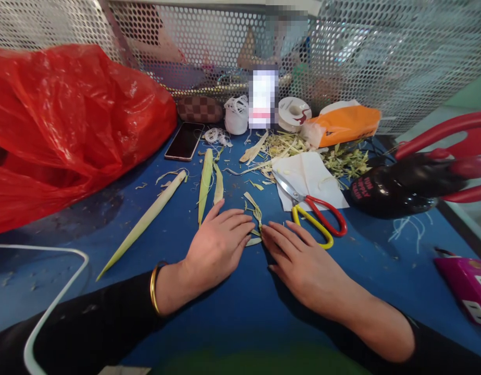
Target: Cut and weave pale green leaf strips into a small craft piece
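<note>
My left hand (220,244) lies palm down on the blue table, its fingers stretched out toward the right. Facing it, my right hand (303,260) has its fingers extended and its fingertips beside a thin twisted strip of husk (256,208). Another small pale leaf piece (253,241) lies in the gap between the hands. Just beyond my left hand are a pointed green-yellow husk (205,182) and a narrower strip (218,183). A longer rolled husk (146,221) rests to the left. Scissors (298,197) with red and yellow handles lie partly on white paper (318,174), near my right hand.
A red plastic bag (79,125) fills the left side. At the back stand a dark phone (184,141), white string (236,117), a tape roll (293,117), an orange packet (345,125) and husk scraps (287,143). A black figure (396,187) and purple box (465,281) sit right.
</note>
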Demonstrator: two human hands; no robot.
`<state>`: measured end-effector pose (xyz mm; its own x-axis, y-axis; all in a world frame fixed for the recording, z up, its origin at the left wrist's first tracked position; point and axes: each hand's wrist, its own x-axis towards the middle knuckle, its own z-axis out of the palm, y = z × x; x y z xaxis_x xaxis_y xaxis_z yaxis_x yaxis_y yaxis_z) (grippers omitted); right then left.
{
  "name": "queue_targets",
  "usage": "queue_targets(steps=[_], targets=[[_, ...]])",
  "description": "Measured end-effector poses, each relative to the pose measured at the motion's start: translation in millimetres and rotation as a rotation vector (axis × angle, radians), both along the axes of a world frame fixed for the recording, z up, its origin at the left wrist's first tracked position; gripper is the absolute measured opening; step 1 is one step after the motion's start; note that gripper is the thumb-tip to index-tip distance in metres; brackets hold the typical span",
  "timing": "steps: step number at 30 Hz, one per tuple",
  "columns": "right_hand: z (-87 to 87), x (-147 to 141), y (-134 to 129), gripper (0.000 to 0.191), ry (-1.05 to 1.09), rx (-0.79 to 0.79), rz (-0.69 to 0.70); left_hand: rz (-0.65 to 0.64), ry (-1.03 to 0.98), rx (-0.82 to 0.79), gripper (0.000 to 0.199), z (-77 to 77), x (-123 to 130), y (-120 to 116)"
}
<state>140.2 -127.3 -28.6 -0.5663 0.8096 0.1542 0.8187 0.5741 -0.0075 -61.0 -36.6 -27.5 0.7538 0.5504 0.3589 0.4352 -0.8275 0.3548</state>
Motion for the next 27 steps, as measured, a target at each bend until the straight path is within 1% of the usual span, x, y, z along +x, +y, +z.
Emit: queue_targets(steps=[6, 8, 10, 12, 15, 16, 18, 19, 21, 23, 27], targets=[[-0.5, -3, 2, 0.042, 0.02, -0.01, -0.015, -0.007, 0.006, 0.025, 0.022, -2.1, 0, 1], [0.7, -1, 3, 0.042, 0.061, -0.022, -0.017, 0.001, 0.004, 0.027, 0.022, -1.1, 1, 1], [3.3, 4, 4, 0.04, 0.149, -0.017, -0.036, 0.013, -0.004, 0.029, 0.023, 0.3, 1, 1], [6.8, 13, 5, 0.038, 0.299, 0.048, -0.103, 0.019, -0.024, 0.039, 0.024, 1.3, 0, 1], [9.9, 26, 7, 0.037, 0.527, 0.195, -0.293, 0.009, -0.049, 0.048, 0.025, 1.9, -1, 3], [9.8, 30, 8, 0.035, 0.579, 0.222, -0.357, 0.003, -0.055, 0.05, 0.025, 2.2, -1, 5], [7.9, 33, 10, 0.031, 0.642, 0.219, -0.446, -0.009, -0.058, 0.056, 0.026, 3.3, -1, 7], [6.6, 33, 10, 0.029, 0.658, 0.202, -0.465, -0.016, -0.057, 0.062, 0.027, 4.1, -1, 9], [4.1, 30, 12, 0.027, 0.654, 0.165, -0.453, -0.039, -0.041, 0.082, 0.03, 5.8, 1, 13], [2.9, 26, 13, 0.026, 0.632, 0.147, -0.415, -0.092, -0.012, 0.114, 0.031, 6.9, 4, 17], [3.0, 21, 13, 0.024, 0.61, 0.122, -0.361, -0.227, 0.095, 0.184, 0.024, 7.7, 16, 23]])
